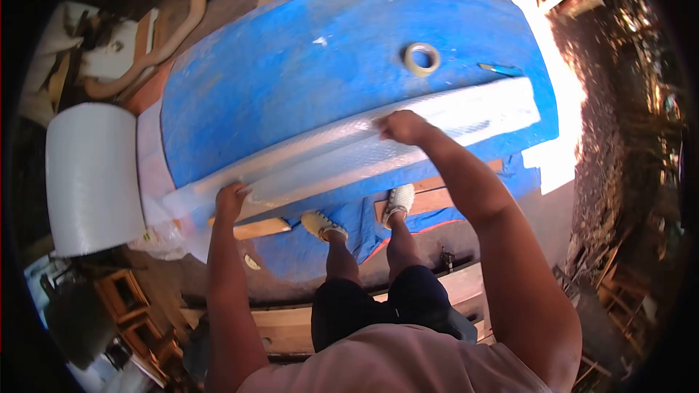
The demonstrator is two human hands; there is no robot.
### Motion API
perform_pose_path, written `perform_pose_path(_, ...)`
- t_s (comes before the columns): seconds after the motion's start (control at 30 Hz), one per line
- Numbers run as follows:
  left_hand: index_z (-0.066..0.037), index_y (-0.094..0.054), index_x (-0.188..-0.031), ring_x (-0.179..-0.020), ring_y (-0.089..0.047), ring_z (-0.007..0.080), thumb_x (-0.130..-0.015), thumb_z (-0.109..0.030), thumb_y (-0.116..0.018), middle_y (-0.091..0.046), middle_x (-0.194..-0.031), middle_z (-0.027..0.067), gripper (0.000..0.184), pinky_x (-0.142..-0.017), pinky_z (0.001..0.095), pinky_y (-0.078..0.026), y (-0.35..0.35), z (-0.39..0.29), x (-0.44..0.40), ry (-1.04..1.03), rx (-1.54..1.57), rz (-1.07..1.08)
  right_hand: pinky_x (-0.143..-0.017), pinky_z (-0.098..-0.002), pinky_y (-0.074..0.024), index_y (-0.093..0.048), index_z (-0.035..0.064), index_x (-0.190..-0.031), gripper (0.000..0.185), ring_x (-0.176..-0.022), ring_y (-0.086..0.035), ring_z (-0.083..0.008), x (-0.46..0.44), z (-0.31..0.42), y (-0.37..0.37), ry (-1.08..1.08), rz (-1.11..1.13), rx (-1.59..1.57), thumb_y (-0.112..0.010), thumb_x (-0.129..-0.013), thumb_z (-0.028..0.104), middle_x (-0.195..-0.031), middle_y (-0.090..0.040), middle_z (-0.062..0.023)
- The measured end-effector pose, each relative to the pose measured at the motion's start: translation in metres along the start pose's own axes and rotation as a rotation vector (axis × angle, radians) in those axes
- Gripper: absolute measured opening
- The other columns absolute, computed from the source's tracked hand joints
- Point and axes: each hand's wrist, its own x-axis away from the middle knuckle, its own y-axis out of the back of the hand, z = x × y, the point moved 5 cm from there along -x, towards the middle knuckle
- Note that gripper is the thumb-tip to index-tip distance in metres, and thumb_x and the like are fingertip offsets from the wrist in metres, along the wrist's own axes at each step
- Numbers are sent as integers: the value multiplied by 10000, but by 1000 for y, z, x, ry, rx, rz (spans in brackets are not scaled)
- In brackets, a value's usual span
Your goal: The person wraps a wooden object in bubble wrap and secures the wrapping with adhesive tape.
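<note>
A long bundle of clear bubble wrap [480, 113] lies along the near edge of a table covered with a blue sheet [277, 94]. What is inside the wrap, if anything, cannot be made out. My left hand [231, 201] is closed on the wrap's near edge toward the left end. Around the middle of the bundle, my right hand [404, 128] has its fingers closed on the wrap; its fingertips are slightly blurred. Beyond the bundle rest a roll of tape [422, 59] and a blue utility knife [501, 70].
A large roll of bubble wrap [95, 178] stands off the table's left end, its sheet stretching toward the bundle. A thick hose [193, 14] curves at upper left. Wooden boards [429, 204] lie near my feet, and wooden frames [124, 295] are at lower left.
</note>
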Motion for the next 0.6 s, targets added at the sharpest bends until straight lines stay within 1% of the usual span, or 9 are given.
perform_pose_path(0.13,-49,-665,-900,-792,-625,377,-829,-271,-685,-647,-817,186,234,-703,432,-481,1,34,0,-64,-3,0,-770,-467,-493,-655,78,-864,156,-864,-637,-368,-12,-6,-20,56,-75,66,-638,-819,227,-881,-674,-163)
perform_pose_path(0.17,-49,-665,-900,-792,-625,377,-829,-271,-685,-647,-817,186,234,-703,432,-481,7,47,6,-23,-3,-13,-756,-470,-493,-648,80,-866,141,-847,-637,-367,-15,-10,-27,64,-85,54,-627,-824,213,-868,-672,-159)
perform_pose_path(0.23,-43,-642,-873,-783,-620,378,-836,-282,-675,-632,-791,188,245,-700,443,-473,17,70,18,-15,41,51,-728,-470,-495,-615,67,-891,173,-829,-634,-370,-16,-5,-30,32,-128,116,-630,-825,225,-836,-659,-167)
perform_pose_path(0.3,-34,-646,-890,-780,-616,362,-833,-261,-683,-635,-815,187,237,-701,423,-469,32,85,30,-4,101,0,-729,-470,-497,-618,80,-872,119,-829,-637,-361,-17,7,-29,-32,-114,165,-615,-822,189,-835,-659,-153)
perform_pose_path(0.37,-26,-650,-907,-777,-613,345,-830,-241,-692,-637,-839,186,232,-703,403,-465,39,94,30,-13,162,-55,-741,-465,-504,-624,92,-905,128,-852,-635,-357,-21,25,-30,-88,-125,176,-613,-825,190,-875,-658,-147)
perform_pose_path(0.43,-29,-652,-886,-731,-606,335,-821,-232,-701,-630,-784,179,219,-681,396,-463,36,98,22,-63,163,-58,-790,-438,-515,-641,87,-1041,262,-932,-625,-346,-29,63,-35,3,-241,102,-677,-789,150,-991,-664,-135)
perform_pose_path(0.5,-27,-649,-873,-718,-603,332,-817,-236,-707,-628,-767,175,224,-673,391,-461,34,108,9,-57,156,-23,-853,-429,-497,-624,76,-1119,380,-975,-619,-341,-44,118,-45,209,-333,7,-726,-776,205,-1055,-658,-145)
perform_pose_path(0.57,-24,-647,-860,-705,-599,329,-813,-240,-712,-625,-750,171,230,-665,386,-459,36,112,-5,-59,150,19,-907,-424,-467,-597,81,-1179,472,-1020,-611,-334,-66,173,-56,283,-386,83,-733,-783,299,-1109,-647,-151)
perform_pose_path(0.6,-27,-651,-856,-707,-604,324,-809,-239,-716,-628,-750,168,228,-663,387,-458,42,110,-11,-73,120,76,-919,-424,-456,-581,84,-1208,501,-1033,-607,-334,-80,195,-63,294,-375,80,-725,-788,315,-1126,-642,-146)
